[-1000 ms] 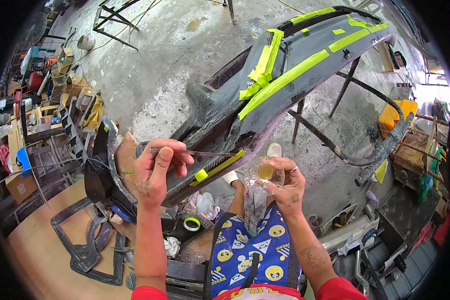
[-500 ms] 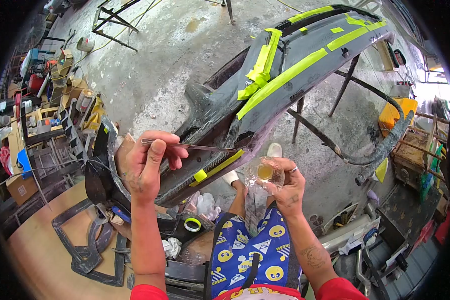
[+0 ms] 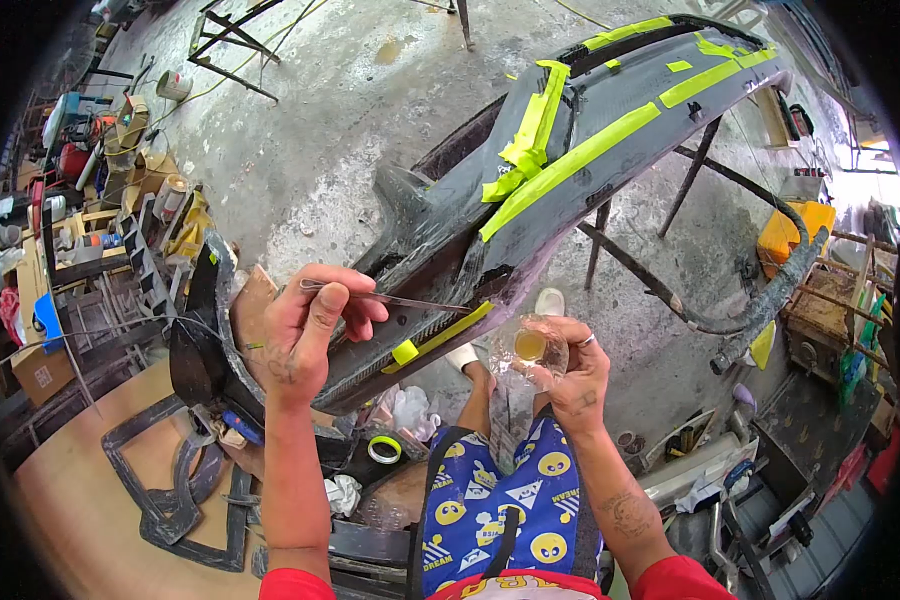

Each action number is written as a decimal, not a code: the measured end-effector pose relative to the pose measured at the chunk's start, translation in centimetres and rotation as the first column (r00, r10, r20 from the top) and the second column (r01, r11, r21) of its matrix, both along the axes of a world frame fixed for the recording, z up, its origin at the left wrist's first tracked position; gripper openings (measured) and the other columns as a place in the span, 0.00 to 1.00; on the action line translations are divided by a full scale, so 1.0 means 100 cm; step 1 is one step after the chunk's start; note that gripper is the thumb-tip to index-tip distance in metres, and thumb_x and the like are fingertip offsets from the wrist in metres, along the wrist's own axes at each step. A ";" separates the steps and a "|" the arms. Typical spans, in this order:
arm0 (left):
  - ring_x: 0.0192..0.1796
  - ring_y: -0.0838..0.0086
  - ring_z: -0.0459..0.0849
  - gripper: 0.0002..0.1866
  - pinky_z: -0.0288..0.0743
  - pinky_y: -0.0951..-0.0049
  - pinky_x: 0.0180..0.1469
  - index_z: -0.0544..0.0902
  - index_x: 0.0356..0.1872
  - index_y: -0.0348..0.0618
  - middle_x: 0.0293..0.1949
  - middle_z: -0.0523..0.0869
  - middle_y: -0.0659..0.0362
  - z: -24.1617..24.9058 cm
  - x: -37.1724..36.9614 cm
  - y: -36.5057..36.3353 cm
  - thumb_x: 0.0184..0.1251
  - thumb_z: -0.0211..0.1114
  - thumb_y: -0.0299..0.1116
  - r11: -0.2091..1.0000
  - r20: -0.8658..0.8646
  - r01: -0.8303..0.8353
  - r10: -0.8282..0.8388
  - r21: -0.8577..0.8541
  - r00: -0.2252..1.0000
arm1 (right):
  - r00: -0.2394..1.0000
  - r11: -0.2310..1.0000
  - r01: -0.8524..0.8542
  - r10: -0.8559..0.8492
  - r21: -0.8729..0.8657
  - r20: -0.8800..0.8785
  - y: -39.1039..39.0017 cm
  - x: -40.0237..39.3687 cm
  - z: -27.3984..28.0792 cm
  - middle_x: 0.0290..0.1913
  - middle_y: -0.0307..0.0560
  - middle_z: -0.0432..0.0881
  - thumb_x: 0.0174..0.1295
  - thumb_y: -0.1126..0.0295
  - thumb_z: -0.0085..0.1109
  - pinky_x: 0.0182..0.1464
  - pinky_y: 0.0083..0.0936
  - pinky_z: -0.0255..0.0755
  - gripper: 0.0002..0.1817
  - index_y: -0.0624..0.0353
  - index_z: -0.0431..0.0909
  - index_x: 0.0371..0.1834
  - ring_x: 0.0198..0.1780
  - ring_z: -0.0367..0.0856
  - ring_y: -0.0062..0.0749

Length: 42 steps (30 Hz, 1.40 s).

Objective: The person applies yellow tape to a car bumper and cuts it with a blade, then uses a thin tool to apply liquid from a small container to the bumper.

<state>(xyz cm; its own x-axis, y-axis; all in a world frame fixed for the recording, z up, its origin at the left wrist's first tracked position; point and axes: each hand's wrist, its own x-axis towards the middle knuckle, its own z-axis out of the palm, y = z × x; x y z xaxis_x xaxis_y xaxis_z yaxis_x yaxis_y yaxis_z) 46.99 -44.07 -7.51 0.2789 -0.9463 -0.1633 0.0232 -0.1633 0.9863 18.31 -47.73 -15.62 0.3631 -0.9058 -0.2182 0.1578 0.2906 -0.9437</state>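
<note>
The car bumper, dark and striped with yellow-green tape, lies across metal stands over the concrete floor; its near end reaches down to the person's hands. It looks like a long, thin plastic shell: light for its size but floppy, so it is best carried at both ends or along the stiff lower edge, never by the taped seams.

The left hand is clenched in a pinch grip on a thin metal blade, thumb and forefinger on the near end, the tip resting against the bumper's dark edge just above a short strip of tape. The blade looks stiff, narrow and slick, so a hold close to the handle end gives the most control.

The right hand is closed around a small clear plastic cup with yellowish liquid in the bottom, held upright just beside the bumper's near end and above the person's patterned apron. The cup is light and soft-walled; a hard squeeze would buckle it and spill it.

A roll of tape lies below, among clutter.

Compared with half a second ago, the left hand has moved slightly right and down, bringing the blade closer along the bumper edge; the right hand and cup have kept their place
</note>
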 end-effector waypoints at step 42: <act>0.28 0.74 0.81 0.15 0.75 0.77 0.32 0.78 0.44 0.35 0.30 0.85 0.51 0.001 0.001 -0.006 0.80 0.53 0.40 0.999 0.021 -0.044 0.045 -0.024 0.999 | 1.000 1.000 0.006 -0.006 0.010 -0.005 0.004 0.001 -0.005 0.55 0.50 0.80 0.51 0.79 0.73 0.58 0.29 0.75 0.20 0.62 0.79 0.48 0.55 0.81 0.32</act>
